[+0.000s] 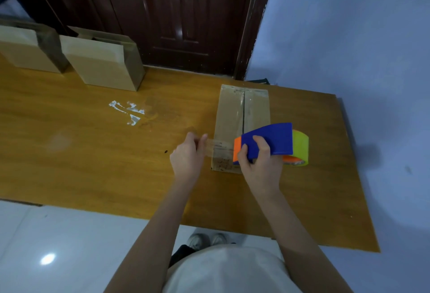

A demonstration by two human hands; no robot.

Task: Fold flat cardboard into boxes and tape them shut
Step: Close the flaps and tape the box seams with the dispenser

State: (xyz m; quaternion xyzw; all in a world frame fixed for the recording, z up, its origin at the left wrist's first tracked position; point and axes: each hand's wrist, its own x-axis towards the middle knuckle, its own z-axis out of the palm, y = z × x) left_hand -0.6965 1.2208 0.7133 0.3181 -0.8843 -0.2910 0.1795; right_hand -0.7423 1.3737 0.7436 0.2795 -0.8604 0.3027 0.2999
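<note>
At the far left edge of the wooden table (69, 153), two folded cardboard boxes stand upright side by side: the left box (25, 48) and the second box (102, 64), both backed against a dark wooden door (176, 13). Nearer the middle, scraps of torn tape (130, 112) cling to the tabletop, with a wide bare stretch of wood in front of them reaching to the near edge.

The left hand (187, 155) has thumb and fingertips closed in a pinch on the free end of a clear tape strip (216, 147), which runs rightward, crosswise over the near end of the flat box.

That flat box (242, 125) lies on the right half of the table, its long axis running away from the person toward the door, the centre seam between its flaps following the same line. Its far end stops just short of the table's back edge; open wood lies to its right up to the table's right edge.

The right hand (260, 160) curls round the blue tape dispenser (267, 139), resting over the box's near right corner, its yellow-green tape roll (301, 147) pointing right. Dark marks show on the box under the tape, too blurred to read.
</note>
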